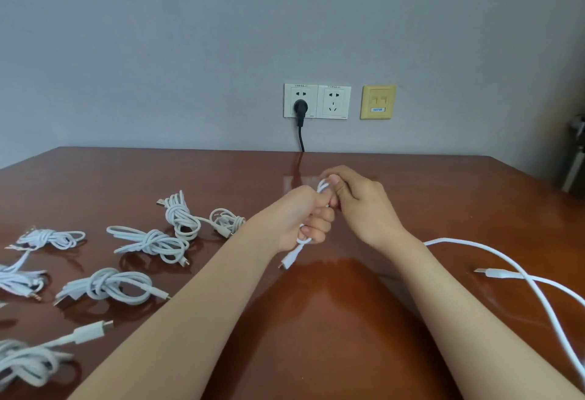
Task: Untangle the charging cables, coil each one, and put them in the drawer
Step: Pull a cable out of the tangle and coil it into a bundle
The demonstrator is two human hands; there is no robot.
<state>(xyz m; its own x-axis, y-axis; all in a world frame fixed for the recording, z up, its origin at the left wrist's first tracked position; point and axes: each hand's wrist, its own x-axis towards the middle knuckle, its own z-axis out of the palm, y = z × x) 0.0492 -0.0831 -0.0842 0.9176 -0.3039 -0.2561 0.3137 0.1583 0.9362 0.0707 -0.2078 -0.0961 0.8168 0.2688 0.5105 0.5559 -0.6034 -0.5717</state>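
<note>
Surface [332, 304] of shiny brown wood fills the near view. Tied bundles [148, 243] of white cables lie on its left side. One long white cable [493, 254] runs from the near right up to the hands, which are close together in the middle. The left hand [297, 219] is wrapped tight round a small coil of it. The right hand [364, 206] pinches the top loop. To coil well, I think each new loop should match the last. The loose tail should slide in slowly so its plug [493, 273] does not catch.
</note>
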